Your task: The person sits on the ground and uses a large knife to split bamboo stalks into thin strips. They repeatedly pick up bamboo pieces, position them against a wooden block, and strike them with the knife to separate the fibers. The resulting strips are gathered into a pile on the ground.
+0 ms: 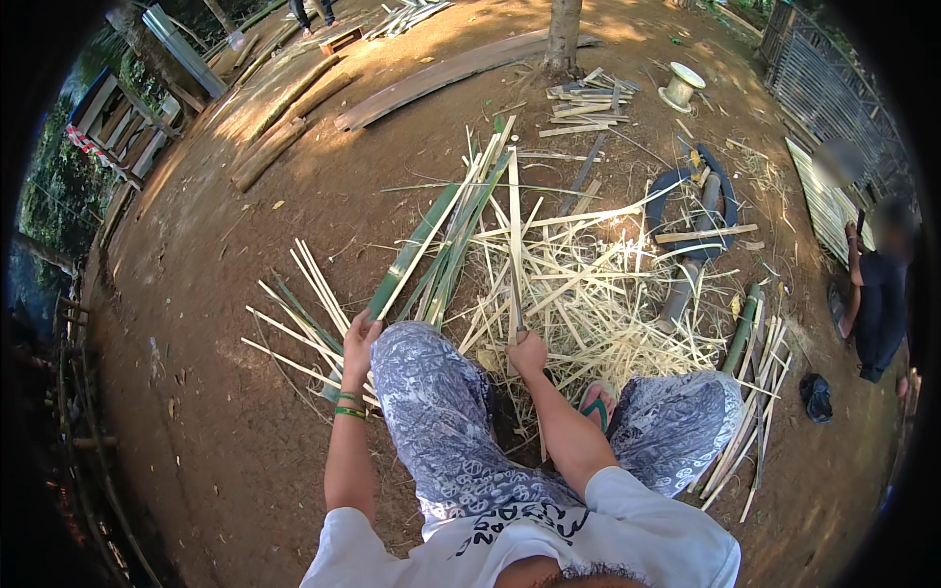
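Observation:
My left hand (359,345) is closed on the near end of a bamboo strip (417,248), wide and green, beside my left knee. Pale and green bamboo strips lie close alongside it, their far ends fanning away from me. My right hand (527,354) grips the near end of a long, narrow, blade-like piece (518,279) between my knees. It points straight away from me, and I cannot tell where it ends and a pale strip (515,191) in line with it begins. A tangled heap of bamboo shavings (598,304) spreads just right of it.
Thin bamboo strips (312,284) lie left of my knee, and more strips (753,412) by my right knee. Beyond the heap are a dark ring (730,201), a tree trunk (564,39) and a pale spool (680,88). Another person (880,294) sits at the far right.

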The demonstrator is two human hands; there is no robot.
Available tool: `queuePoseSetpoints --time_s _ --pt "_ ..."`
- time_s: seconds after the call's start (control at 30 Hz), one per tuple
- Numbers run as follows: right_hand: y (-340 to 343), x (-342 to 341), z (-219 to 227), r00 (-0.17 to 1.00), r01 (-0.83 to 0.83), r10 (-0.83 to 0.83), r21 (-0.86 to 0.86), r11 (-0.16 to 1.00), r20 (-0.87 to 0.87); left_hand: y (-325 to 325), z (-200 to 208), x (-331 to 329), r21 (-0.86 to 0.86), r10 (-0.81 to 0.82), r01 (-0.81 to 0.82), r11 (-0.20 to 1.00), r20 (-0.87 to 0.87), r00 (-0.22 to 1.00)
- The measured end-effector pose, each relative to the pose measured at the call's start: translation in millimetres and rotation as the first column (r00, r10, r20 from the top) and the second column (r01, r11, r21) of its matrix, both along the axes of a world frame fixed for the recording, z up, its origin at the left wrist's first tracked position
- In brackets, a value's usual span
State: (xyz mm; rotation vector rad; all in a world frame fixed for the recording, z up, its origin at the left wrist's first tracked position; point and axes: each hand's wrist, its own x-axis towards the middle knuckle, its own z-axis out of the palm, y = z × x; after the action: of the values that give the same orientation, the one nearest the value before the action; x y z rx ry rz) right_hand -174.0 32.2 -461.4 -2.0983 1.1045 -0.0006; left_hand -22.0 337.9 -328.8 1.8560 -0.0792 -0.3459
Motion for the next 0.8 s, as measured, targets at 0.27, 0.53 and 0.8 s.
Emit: queuePoseSetpoints --time_s 0.27,0.53,0.8 --pt "-58.1 -17.0 148.9 0.828 -0.151 -0.340 0.762 0.630 0.446 -52.3 150.2 24.7 -0.117 0.025 0.014 0.993 0.319 0.947" --pt "-66.5 -67.7 301.5 0.627 -0.258 -0.427 0.691 0.675 0.652 -153.4 251.9 -87.8 0.022 -0.489 0.607 0.794 0.617 0.617" --pt "-43.5 -116.2 361.3 0.586 -0.301 -0.370 0.618 0.726 0.721 -204.4 251.0 -154.8 0.150 -0.564 0.778 0.610 0.772 0.293"
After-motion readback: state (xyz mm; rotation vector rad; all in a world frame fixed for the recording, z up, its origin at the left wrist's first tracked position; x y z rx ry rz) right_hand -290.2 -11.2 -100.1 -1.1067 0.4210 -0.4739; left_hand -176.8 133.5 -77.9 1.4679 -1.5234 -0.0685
